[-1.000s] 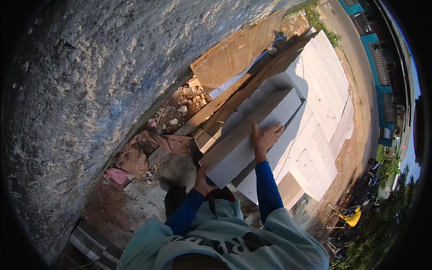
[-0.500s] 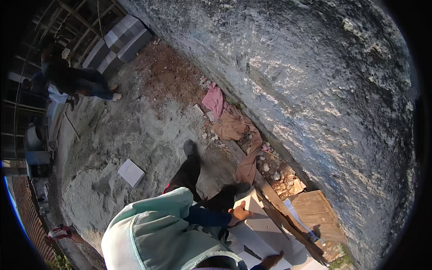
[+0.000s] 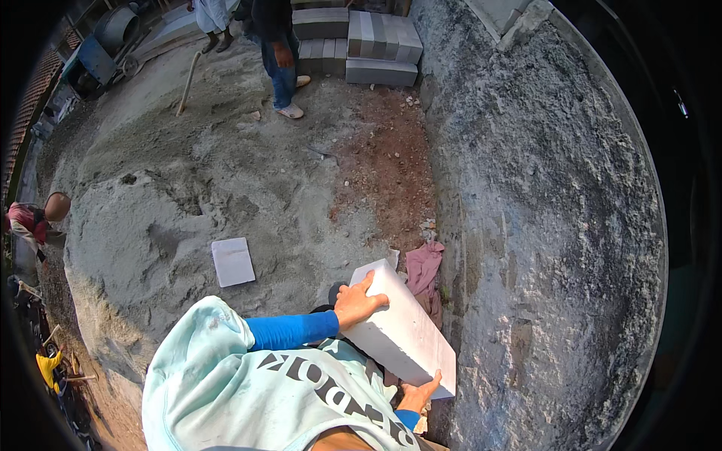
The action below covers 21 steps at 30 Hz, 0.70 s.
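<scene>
My left hand (image 3: 359, 302) grips the upper end of a long white block (image 3: 402, 331), fingers wrapped over its edge. At the lower end of the block my right hand (image 3: 423, 391) holds on, fingers bent against it. The block is held at a slant in front of my body, beside the rough wall. Just past its top end lies a pink cloth (image 3: 423, 267). A square white piece (image 3: 233, 262) lies on the grey, sandy ground to the left.
A rough wall (image 3: 541, 210) runs along the right. Two people (image 3: 277, 79) stand ahead near stacked grey blocks (image 3: 381, 71); another person (image 3: 28, 218) is at the far left. A concrete mixer (image 3: 115, 36), an upright pole (image 3: 188, 84) and a sand mound (image 3: 128, 225) are also around.
My view has swung round from the block stack toward the ground and co-workers. The block in my hands has come away from the stack and turned with me.
</scene>
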Tool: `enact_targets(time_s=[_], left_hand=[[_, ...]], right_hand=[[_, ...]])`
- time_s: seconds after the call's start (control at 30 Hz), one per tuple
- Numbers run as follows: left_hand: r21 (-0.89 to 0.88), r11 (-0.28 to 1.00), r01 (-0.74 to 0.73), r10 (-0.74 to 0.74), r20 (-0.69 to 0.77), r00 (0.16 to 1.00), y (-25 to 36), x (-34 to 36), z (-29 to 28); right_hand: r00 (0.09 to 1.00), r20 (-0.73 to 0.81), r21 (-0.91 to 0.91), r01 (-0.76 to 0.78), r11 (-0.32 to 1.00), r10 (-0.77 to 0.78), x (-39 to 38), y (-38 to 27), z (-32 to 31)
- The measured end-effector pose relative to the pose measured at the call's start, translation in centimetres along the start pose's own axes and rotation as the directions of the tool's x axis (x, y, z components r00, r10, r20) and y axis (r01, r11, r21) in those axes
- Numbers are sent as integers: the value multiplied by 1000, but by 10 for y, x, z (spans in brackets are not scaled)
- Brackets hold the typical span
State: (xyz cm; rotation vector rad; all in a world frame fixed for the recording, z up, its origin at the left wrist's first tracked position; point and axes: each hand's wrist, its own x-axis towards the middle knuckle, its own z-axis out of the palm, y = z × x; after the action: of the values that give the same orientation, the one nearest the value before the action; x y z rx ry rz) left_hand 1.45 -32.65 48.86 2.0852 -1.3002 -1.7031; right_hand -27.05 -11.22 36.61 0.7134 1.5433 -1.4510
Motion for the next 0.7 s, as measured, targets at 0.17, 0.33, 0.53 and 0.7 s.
enact_targets(time_s=[0.17, 0.33, 0.53, 0.7], left_hand=[[-626, 746, -227, -2, -344, 939, -19, 34, -110], [-803, 413, -430, -157, -528, 835, 12, 31, -193], [-742, 317, -591, -305, -669, 677, 54, 97, -249], [-705, 302, -642, -509, -689, 516, 82, 157, -280]], right_hand=[[905, 425, -133, 85, 987, -21, 9, 1, 234], [821, 546, -416, 93, 905, 166, -35, 28, 438], [695, 668, -535, 199, 821, 266, -6, 91, 620], [637, 594, -700, 107, 706, 492, -11, 130, 758]])
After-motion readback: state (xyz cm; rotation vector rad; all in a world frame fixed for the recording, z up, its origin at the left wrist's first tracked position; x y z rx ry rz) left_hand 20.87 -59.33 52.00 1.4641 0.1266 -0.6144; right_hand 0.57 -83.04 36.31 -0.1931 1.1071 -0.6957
